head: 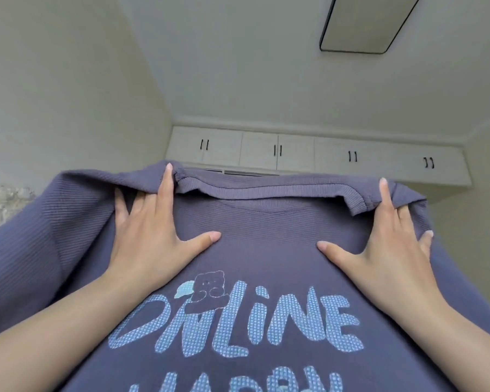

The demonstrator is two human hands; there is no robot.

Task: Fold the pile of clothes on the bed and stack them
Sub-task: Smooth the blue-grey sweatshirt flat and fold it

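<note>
Fingers (169,176) spread — both hands, shirt (266,250)

Both forearms are bare to the frame's lower edge, no sleeve showing. The left hand (150,236) and right hand (391,244) appear ringless and wear no watch or bracelet. The fingernails look short, perhaps unpainted, though the view is soft.

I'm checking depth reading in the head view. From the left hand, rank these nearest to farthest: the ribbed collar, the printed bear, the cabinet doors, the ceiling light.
1. Ribbed collar, just beside the left hand, to its right.
2. Printed bear, lower on the purple sweatshirt, under the thumb.
3. Cabinet doors, high on the far wall.
4. Ceiling light, up on the ceiling, top right.
</note>
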